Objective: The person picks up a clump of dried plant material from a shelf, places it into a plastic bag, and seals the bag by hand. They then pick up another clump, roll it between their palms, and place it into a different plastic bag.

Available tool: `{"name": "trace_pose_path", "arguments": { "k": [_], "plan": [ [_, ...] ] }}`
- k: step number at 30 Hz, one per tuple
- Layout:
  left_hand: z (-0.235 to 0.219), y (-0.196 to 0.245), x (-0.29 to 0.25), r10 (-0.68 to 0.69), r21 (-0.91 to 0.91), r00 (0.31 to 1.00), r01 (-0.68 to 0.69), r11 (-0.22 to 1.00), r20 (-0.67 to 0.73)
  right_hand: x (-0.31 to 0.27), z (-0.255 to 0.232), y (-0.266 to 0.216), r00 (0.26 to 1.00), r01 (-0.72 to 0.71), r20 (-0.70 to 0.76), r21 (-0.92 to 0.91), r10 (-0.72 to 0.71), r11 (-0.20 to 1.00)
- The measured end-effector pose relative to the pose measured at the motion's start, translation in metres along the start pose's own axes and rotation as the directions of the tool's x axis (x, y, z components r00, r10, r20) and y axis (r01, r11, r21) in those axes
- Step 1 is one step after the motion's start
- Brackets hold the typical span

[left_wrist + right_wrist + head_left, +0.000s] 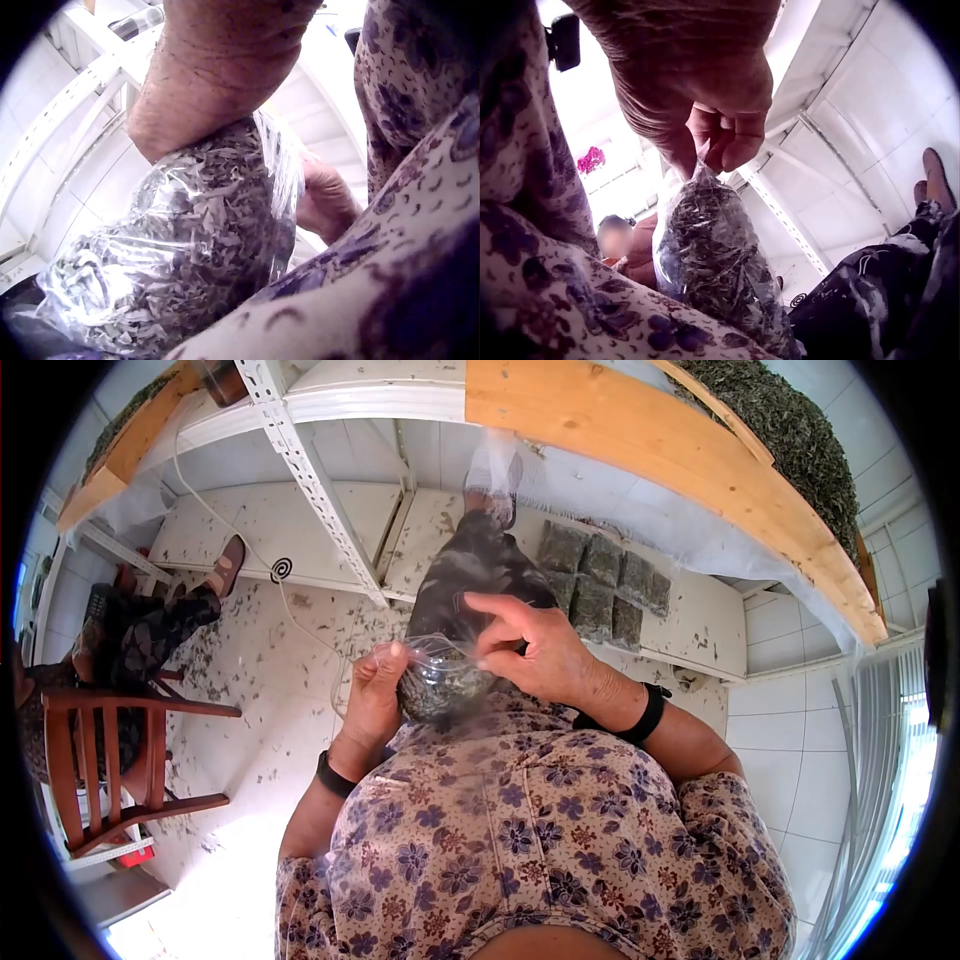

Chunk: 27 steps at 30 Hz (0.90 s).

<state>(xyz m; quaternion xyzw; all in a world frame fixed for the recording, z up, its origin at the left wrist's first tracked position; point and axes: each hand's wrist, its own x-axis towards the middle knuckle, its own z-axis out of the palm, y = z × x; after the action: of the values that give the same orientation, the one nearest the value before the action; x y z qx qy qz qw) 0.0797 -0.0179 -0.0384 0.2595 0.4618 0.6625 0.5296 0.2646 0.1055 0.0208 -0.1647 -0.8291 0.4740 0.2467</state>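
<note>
A clear plastic bag (440, 688) of dried leaves rests on the lap, its mouth upward toward the body. My left hand (374, 695) pinches the left edge of the mouth between thumb and fingers. At the other edge, my right hand (540, 650) pinches the plastic, its index finger raised. In the left wrist view the bag (202, 232) bulges with grey-green leaves below the left hand (217, 75). The right wrist view has the right hand (705, 82) gripping a gathered corner of the bag (720, 255).
Several filled packets (592, 580) lie on a low white shelf (700, 622) ahead. Above it, a wooden-edged tray (620, 435) holds dried leaves. A wooden chair (105, 760) with a seated person stands at left; a cable (290, 610) hangs nearby. Leaf scraps litter the floor.
</note>
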Motion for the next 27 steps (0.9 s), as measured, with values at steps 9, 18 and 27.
{"name": "trace_pose_path", "arguments": {
  "k": [9,18,27],
  "plan": [
    [0.004,0.001,0.0,-0.009,-0.016,1.0,0.009,1.0,0.004,0.003,-0.001,-0.007,1.0,-0.005,0.002,-0.043,0.005,0.999],
    [0.011,0.007,-0.002,0.013,0.02,0.999,-0.013,1.0,0.03,0.002,0.004,-0.003,1.0,0.019,-0.018,-0.035,-0.019,0.999],
    [0.013,0.019,-0.004,0.055,0.184,0.971,-0.099,0.978,0.232,0.001,-0.004,-0.009,0.998,-0.068,-0.007,0.054,0.069,0.996]
  ]
}}
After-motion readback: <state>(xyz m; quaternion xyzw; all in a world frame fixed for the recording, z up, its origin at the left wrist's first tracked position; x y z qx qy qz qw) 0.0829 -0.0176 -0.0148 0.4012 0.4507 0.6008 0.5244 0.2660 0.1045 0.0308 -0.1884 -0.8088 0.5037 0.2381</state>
